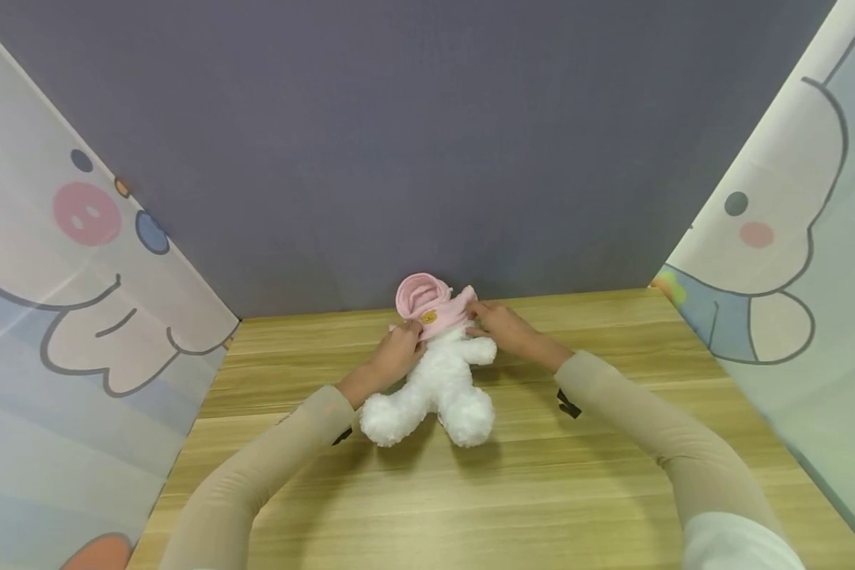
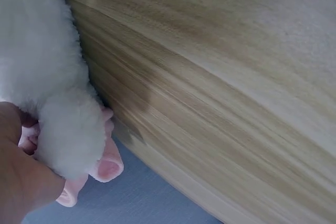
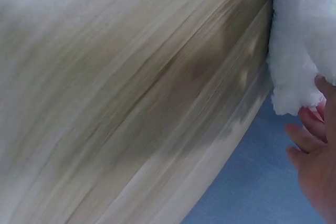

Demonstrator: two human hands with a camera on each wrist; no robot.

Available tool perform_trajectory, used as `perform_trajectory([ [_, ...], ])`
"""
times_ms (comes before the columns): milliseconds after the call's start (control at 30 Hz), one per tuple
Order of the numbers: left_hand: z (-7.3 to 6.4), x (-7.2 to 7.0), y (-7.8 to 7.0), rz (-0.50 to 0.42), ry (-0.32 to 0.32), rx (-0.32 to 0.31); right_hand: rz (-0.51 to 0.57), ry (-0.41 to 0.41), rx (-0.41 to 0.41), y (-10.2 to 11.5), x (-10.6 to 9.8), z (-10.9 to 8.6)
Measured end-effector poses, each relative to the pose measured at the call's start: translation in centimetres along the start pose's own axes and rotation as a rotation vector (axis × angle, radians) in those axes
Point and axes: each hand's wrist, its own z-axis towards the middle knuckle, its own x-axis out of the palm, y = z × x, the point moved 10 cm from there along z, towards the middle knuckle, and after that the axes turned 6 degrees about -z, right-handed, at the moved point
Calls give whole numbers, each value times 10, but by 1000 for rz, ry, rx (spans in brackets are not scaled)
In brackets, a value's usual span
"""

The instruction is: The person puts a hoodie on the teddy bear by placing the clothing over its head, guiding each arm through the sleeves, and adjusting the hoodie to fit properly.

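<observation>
A fluffy white plush toy [image 1: 438,376] lies on its back on the wooden table, legs toward the person. Its head is hidden by a small pink hoodie [image 1: 450,310] with a yellow animal patch. At the garment's left lower edge, my left hand [image 1: 397,354] pinches the cloth. On the other side my right hand [image 1: 507,326] grips the right part of the hoodie, near the toy's arm. The left wrist view shows pink cloth [image 2: 108,162] beyond a plush arm [image 2: 71,132], beside the left hand [image 2: 23,174]. In the right wrist view, the right hand's fingers [image 3: 304,139] are bent beside white fur.
The wooden table [image 1: 470,507] ends at a dark grey panel [image 1: 435,142] just behind the hoodie. Printed cartoon curtains [image 1: 78,348] stand along the left and right sides. A dark strap piece [image 1: 568,404] hangs at the right cuff.
</observation>
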Motion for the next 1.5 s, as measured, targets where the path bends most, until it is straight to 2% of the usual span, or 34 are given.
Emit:
perform_trajectory([
  [200, 1, 1, 1, -8, -8, -8, 49, 58, 42, -7, 4, 2],
  [300, 1, 1, 3, -8, -15, -10, 133, 113, 53, -13, 6, 1],
  [433, 1, 2, 4, -4, -14, -11, 218, 183, 10, -15, 12, 1],
  [500, 1, 3, 4, -6, -8, -10, 207, 192, -24, -14, 14, 1],
  [667, 1, 2, 5, -23, -14, -4, 154, 157, -47, -15, 15, 8],
  [833, 3, 1, 6, -20, -26, 6, 174, 137, -17, -20, 15, 14],
  [967, 3, 2, 6, -31, -20, 4, 157, 114, -38, -21, 16, 16],
  [1267, -2, 1, 10, -88, -21, 15, -50, 48, -120, -13, 14, 19],
  [1500, -6, -3, 13, -113, 29, 27, -18, 50, -116, -10, 10, 19],
])
